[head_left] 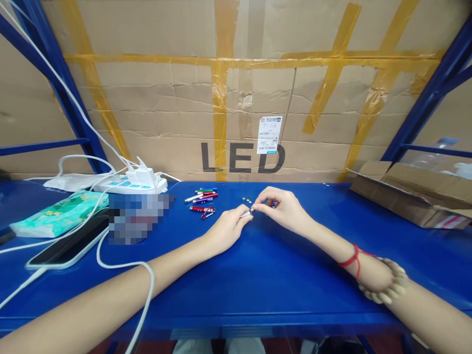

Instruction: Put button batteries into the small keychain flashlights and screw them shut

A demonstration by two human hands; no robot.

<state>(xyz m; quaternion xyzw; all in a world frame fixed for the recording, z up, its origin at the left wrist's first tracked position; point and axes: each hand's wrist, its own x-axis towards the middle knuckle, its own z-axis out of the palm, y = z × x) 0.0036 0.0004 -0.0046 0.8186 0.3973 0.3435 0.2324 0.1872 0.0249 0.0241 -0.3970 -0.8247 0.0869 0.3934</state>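
My left hand (229,227) is closed around a silver metal tube (245,214), like the body of a small pen light, its end pointing toward my right hand. At that end, the thumb and forefinger of my right hand (282,209) pinch a small shiny piece (251,209) that looks like a button cell. My fingers partly hide it, so I cannot tell whether it sits inside the tube. Several button cells (247,200) lie on the table just behind the hands. Left of them are several coloured pen lights, with a red pen light (195,209) and its carabiner clip (208,213) nearest.
A power strip (147,186) with white cables, a green tissue pack (62,214) and a phone (72,241) occupy the left side. One cable crosses my left forearm. At right stands an open cardboard box (409,204). A large taped carton (165,113) backs the blue table (236,290).
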